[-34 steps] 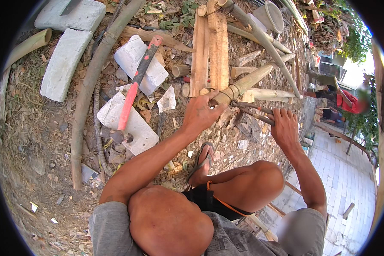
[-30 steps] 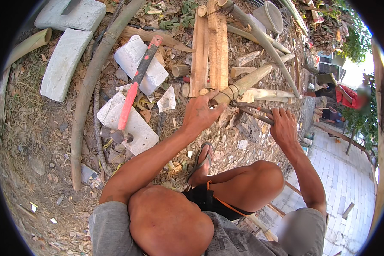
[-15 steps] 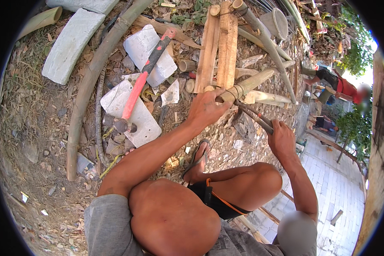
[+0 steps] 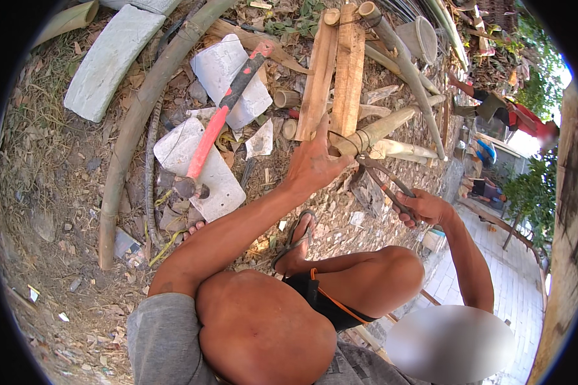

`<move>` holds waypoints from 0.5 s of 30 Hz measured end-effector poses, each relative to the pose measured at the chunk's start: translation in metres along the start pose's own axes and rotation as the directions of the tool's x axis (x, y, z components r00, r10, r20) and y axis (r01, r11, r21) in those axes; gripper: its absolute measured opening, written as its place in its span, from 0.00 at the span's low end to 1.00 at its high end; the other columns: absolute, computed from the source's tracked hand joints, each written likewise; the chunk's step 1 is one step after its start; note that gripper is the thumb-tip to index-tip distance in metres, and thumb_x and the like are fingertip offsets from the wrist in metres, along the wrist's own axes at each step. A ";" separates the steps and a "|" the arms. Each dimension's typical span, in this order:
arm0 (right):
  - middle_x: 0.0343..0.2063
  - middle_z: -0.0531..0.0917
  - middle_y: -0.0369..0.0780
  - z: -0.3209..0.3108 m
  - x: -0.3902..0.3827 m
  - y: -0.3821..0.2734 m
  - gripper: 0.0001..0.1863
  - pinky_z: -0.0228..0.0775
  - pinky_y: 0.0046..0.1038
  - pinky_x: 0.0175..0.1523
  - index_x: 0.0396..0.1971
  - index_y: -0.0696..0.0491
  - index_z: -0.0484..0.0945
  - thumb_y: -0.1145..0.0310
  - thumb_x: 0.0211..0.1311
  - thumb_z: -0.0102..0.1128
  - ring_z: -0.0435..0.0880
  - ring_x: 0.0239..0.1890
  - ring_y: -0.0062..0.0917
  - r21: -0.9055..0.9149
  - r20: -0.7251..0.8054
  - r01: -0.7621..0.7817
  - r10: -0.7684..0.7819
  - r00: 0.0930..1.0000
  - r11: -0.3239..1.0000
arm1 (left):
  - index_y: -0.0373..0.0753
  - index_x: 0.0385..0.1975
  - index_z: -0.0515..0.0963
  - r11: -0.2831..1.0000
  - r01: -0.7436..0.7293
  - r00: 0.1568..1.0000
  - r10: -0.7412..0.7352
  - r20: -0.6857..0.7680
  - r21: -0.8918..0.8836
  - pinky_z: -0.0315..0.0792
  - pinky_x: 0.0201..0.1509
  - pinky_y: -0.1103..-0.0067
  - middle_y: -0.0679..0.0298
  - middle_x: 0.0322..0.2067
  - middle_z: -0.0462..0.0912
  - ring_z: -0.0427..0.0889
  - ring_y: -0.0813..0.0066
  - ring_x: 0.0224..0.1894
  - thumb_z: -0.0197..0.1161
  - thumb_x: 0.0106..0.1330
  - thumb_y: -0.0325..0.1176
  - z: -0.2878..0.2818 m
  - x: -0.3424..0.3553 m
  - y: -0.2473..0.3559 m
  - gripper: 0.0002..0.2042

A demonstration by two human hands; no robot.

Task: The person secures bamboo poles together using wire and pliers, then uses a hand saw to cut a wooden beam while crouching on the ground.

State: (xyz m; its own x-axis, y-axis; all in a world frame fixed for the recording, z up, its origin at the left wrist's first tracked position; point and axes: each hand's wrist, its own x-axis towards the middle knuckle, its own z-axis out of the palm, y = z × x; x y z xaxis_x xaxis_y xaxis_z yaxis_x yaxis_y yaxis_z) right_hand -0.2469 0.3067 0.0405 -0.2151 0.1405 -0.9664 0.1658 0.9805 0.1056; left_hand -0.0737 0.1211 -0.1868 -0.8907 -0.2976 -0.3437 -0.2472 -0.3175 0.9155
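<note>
My left hand [image 4: 315, 165] braces the near end of a bamboo pole [image 4: 374, 130], thumb and index finger spread around it; its other fingers are mostly hidden. The index finger stretches along a wooden plank [image 4: 316, 80]. Dark wire [image 4: 361, 138] loops around the pole close to that end. Long-handled pincers [image 4: 380, 174] are in my right hand [image 4: 424, 208], handles spread apart. Their jaws meet the wire just beside my left thumb. A second plank [image 4: 347, 70] runs parallel to the first, and both join the pole near my left hand.
A hammer [image 4: 213, 131] with a red and black handle lies across pale concrete slabs [image 4: 236, 76] on the left. Beyond it curves a long bamboo pole [image 4: 130, 131]. A bucket [image 4: 417, 40] stands at the far right. A person in red [image 4: 523, 119] is in the right background.
The pincers' handles have been spread apart, my right hand turning with them. My left index finger has stretched out along the plank. The person in the background has shifted posture.
</note>
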 end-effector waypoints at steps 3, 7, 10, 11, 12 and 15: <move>0.21 0.77 0.35 -0.005 0.003 0.002 0.26 0.69 0.27 0.26 0.38 0.55 0.77 0.43 0.80 0.53 0.76 0.21 0.23 0.083 0.073 -0.030 0.024 0.997 0.996 | 0.28 0.78 0.54 0.998 -0.053 0.997 0.055 -0.052 0.042 0.81 0.53 0.65 0.37 0.43 0.88 0.90 0.47 0.45 0.77 0.58 0.48 0.002 -0.001 -0.004 0.53; 0.26 0.84 0.35 -0.002 -0.004 -0.004 0.24 0.67 0.26 0.27 0.45 0.56 0.81 0.46 0.79 0.57 0.76 0.22 0.20 -0.023 0.070 0.000 0.001 0.998 1.000 | 0.26 0.75 0.62 0.993 -0.089 0.993 0.095 -0.076 0.071 0.81 0.53 0.65 0.40 0.43 0.89 0.90 0.50 0.44 0.75 0.59 0.49 0.008 0.002 -0.010 0.48; 0.32 0.88 0.36 0.008 0.002 0.008 0.25 0.66 0.23 0.26 0.60 0.57 0.80 0.52 0.78 0.57 0.79 0.26 0.17 -0.345 -0.007 0.192 -0.207 0.978 0.919 | 0.26 0.69 0.72 0.986 -0.162 0.983 0.165 -0.085 0.044 0.81 0.47 0.60 0.44 0.36 0.88 0.89 0.46 0.40 0.73 0.60 0.49 0.008 0.001 -0.011 0.41; 0.32 0.88 0.36 0.014 0.000 0.013 0.25 0.66 0.23 0.26 0.60 0.57 0.80 0.52 0.78 0.57 0.79 0.26 0.17 -0.338 -0.017 0.191 -0.209 0.978 0.922 | 0.27 0.67 0.74 0.989 -0.139 0.985 0.144 -0.095 0.059 0.81 0.48 0.60 0.44 0.37 0.89 0.89 0.46 0.41 0.73 0.60 0.50 0.008 0.000 -0.010 0.40; 0.34 0.89 0.36 0.028 -0.003 0.013 0.25 0.69 0.22 0.28 0.66 0.55 0.77 0.55 0.77 0.58 0.80 0.28 0.17 -0.272 -0.070 0.133 -0.157 0.985 0.953 | 0.28 0.65 0.76 0.991 -0.113 0.987 0.121 -0.109 0.076 0.81 0.48 0.60 0.43 0.38 0.89 0.90 0.47 0.42 0.72 0.60 0.50 0.006 -0.001 -0.011 0.38; 0.41 0.88 0.38 0.047 -0.012 0.045 0.31 0.79 0.25 0.36 0.75 0.52 0.68 0.61 0.75 0.59 0.82 0.30 0.18 -0.074 -0.044 0.088 -0.091 0.995 0.993 | 0.31 0.66 0.77 0.985 -0.136 0.987 0.144 -0.070 0.106 0.80 0.51 0.64 0.43 0.40 0.89 0.90 0.54 0.42 0.73 0.60 0.52 0.008 -0.001 -0.007 0.39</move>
State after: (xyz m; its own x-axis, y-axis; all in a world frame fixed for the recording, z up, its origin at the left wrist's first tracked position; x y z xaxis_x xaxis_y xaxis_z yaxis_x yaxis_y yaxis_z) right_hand -0.1918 0.3432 0.0461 -0.2710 0.0564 -0.9609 0.0750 0.9965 0.0374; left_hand -0.0739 0.1307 -0.1911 -0.8881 -0.4023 -0.2222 -0.1629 -0.1765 0.9707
